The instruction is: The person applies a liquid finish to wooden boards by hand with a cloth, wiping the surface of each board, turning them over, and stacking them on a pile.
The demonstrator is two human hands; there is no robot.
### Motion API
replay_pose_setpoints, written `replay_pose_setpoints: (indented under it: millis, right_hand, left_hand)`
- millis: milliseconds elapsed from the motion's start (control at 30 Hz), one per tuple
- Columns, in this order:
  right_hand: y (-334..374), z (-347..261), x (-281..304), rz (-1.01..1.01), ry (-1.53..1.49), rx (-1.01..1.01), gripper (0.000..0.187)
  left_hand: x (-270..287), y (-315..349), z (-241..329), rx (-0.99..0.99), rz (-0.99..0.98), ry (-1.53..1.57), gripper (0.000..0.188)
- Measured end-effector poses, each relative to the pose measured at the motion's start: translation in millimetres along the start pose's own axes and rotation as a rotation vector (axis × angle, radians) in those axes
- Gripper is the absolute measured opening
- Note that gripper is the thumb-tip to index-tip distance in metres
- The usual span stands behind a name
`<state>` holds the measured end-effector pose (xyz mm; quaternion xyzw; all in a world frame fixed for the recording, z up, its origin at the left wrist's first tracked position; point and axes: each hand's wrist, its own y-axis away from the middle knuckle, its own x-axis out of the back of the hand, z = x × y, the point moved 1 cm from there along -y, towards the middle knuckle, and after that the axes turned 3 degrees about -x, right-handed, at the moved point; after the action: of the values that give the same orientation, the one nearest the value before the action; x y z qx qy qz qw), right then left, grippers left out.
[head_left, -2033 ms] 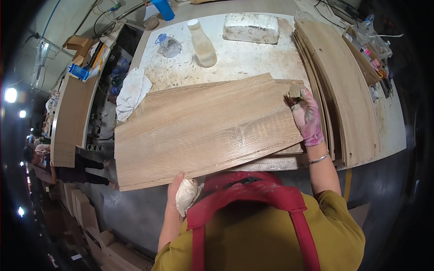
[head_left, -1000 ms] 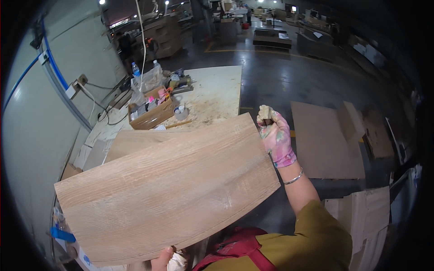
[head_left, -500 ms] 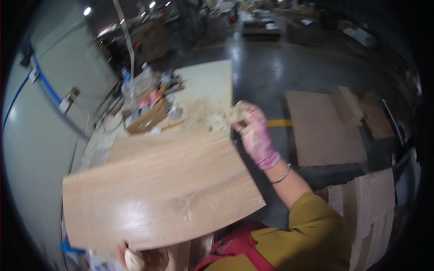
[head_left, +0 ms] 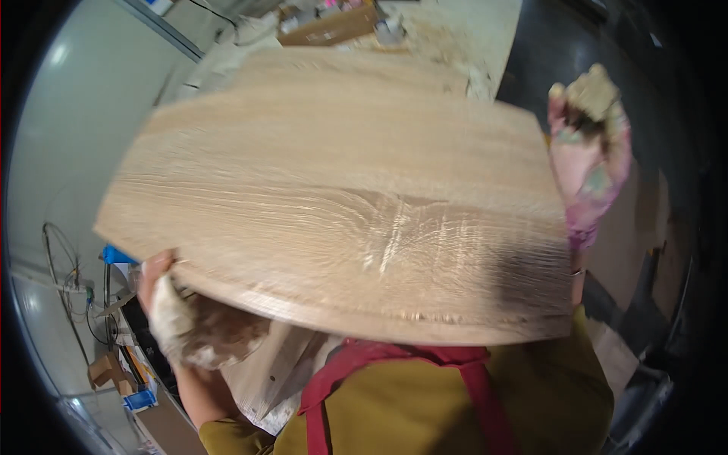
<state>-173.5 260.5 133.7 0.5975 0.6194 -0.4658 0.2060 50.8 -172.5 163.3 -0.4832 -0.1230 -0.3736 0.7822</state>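
A broad pale wooden board point(head_left: 318, 167) is held up in front of me, tilted, with wavy grain and a rough, shiny patch right of its middle. My left hand point(head_left: 189, 318), in a stained, whitish glove with bare fingertips, grips the board's near edge at the left. My right hand point(head_left: 591, 163), in a pink glove smeared with pale stuff, is beyond the board's right end. Its fingers are closed on a rough beige lump point(head_left: 595, 92); whether this is a sponge, cloth or putty I cannot tell. The board hides part of my right forearm.
Another pale board point(head_left: 334, 70) lies on the worktable point(head_left: 481, 34) beyond the held one. A cardboard box point(head_left: 330, 29) of small items stands at the back. To the left are a pale wall point(head_left: 83, 144), cables point(head_left: 61, 258) and a small open carton point(head_left: 110, 371).
The board has come up and closer, and its left end has turned. The right hand has moved right, away from the table edge, still holding the lump. My view has tipped downward.
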Motion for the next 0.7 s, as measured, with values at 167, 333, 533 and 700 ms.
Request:
replay_pose_setpoints:
  millis: [167,333,533,700]
  right_hand:
    - [-10.6,-14.9,-22.6,0.028,0.088,0.106,0.052]
    - [-13.4,-13.4,-31.2,0.013,0.096,0.084,0.054]
    - [13.6,-16.8,-55.5,-0.041,0.066,-0.042,0.056]
    - [90.6,15.0,-50.7,-0.106,0.116,-0.411,0.067]
  left_hand:
    - [56.6,-10.4,-0.4,0.195,0.245,0.169,0.031]
    - [80.7,-39.1,10.6,0.253,0.287,0.268,0.035]
    - [54.2,-32.9,45.0,0.427,0.335,0.242,0.034]
    - [109.4,11.4,43.0,0.642,0.097,0.319,0.024]
